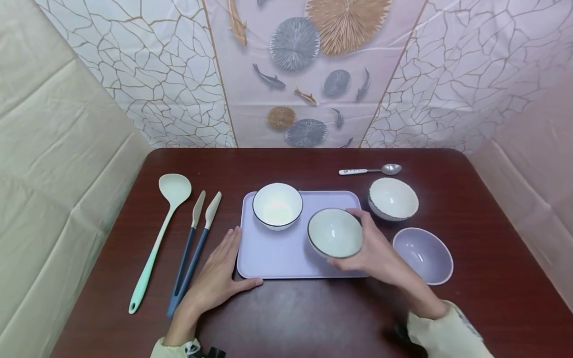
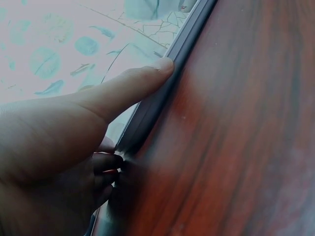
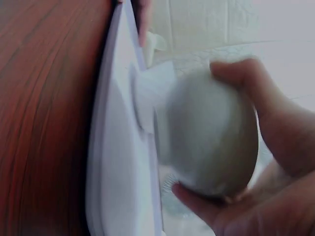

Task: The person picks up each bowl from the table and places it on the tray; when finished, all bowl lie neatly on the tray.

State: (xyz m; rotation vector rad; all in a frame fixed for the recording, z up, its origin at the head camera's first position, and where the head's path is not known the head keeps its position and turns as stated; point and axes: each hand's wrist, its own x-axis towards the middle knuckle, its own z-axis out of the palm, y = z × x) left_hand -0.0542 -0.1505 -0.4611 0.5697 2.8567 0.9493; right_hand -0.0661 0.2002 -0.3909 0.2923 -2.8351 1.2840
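A lavender tray (image 1: 286, 261) lies at the middle of the table, with a white, dark-rimmed bowl (image 1: 277, 205) on its left part. Over the tray's right part, my right hand (image 1: 378, 251) grips a second dark-rimmed bowl (image 1: 334, 232) by its side, thumb at the near side and fingers at the far side. In the right wrist view this bowl (image 3: 211, 132) hangs above the tray surface, its outside towards the camera. My left hand (image 1: 217, 276) rests against the tray's left end with straight fingers, its thumb at the front left corner. The left wrist view shows that thumb (image 2: 138, 86) along the tray edge.
Right of the tray stand a white bowl with an uneven rim (image 1: 394, 199) and a purple bowl (image 1: 423, 256). A spoon (image 1: 371, 170) lies behind them. On the left lie a pale green ladle (image 1: 154, 248) and blue-handled tongs (image 1: 192, 258). Patterned cloth (image 1: 179, 74) hangs behind the table.
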